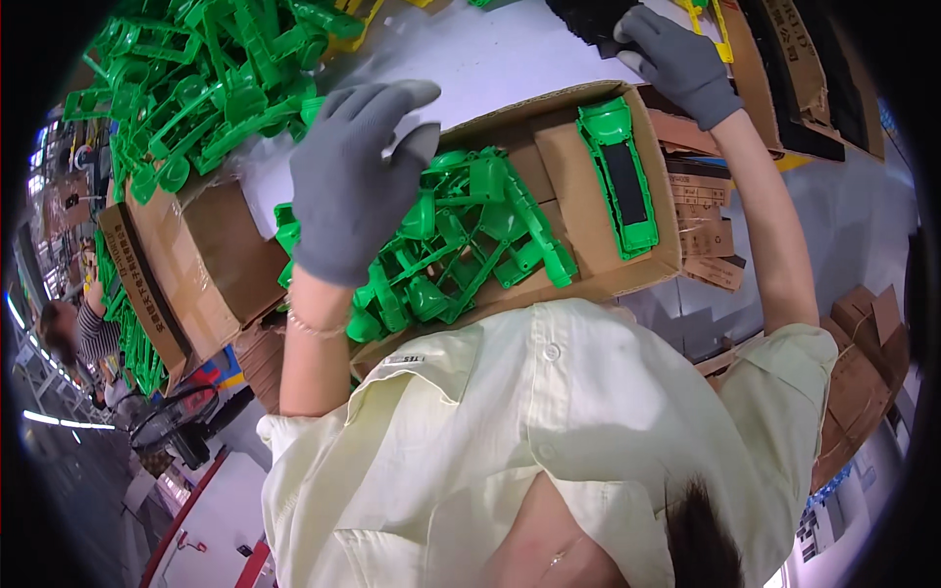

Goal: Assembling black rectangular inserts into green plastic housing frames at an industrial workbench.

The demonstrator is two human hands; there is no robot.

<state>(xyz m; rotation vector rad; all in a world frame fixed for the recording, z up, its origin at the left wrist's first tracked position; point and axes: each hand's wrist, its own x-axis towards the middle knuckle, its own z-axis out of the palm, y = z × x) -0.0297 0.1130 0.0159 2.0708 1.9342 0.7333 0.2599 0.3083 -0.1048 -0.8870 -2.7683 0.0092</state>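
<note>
My left hand (358, 186), in a grey glove, is over the carton's left part with its thumb apart from the fingers. It holds nothing that I can see. Under it lie several tangled green plastic frames (480, 211) in an open cardboard carton (647, 274). One green housing (606, 120) lies apart at the carton's right side, with a black strip (625, 181) set along its middle. Beyond the carton, my gloved right hand (676, 64) has its fingers bent together at the edge of a rough black piece (593, 20) on the white table.
A big heap of green plastic parts (196, 88) fills the far left, beside another carton (211, 265). Yellow frames (723, 34) lie at the far right near upright cardboard (789, 59). Folded cardboard (706, 235) is stacked right of the carton. Another person (83, 328) is far left.
</note>
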